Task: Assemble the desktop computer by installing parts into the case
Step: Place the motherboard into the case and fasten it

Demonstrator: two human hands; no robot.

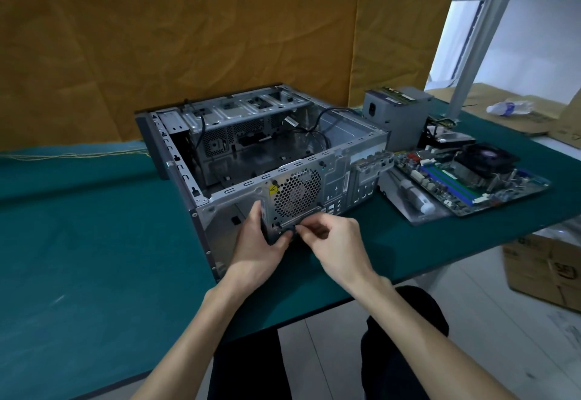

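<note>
Head view: both hands (pixel 261 242) (pixel 330 242) apparently pinch something small at the case (pixel 352 144) rear

case: open case (pixel 251 154) lying on green surface (pixel 94 242)
hands: left hand (pixel 261 248) grips rear corner; right hand (pixel 333 242) pinches something small at fan grille (pixel 295 193)
motherboard: motherboard (pixel 465 179) right of case

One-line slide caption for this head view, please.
Both hands, left hand and right hand, work at the rear fan grille of the open case.
</note>
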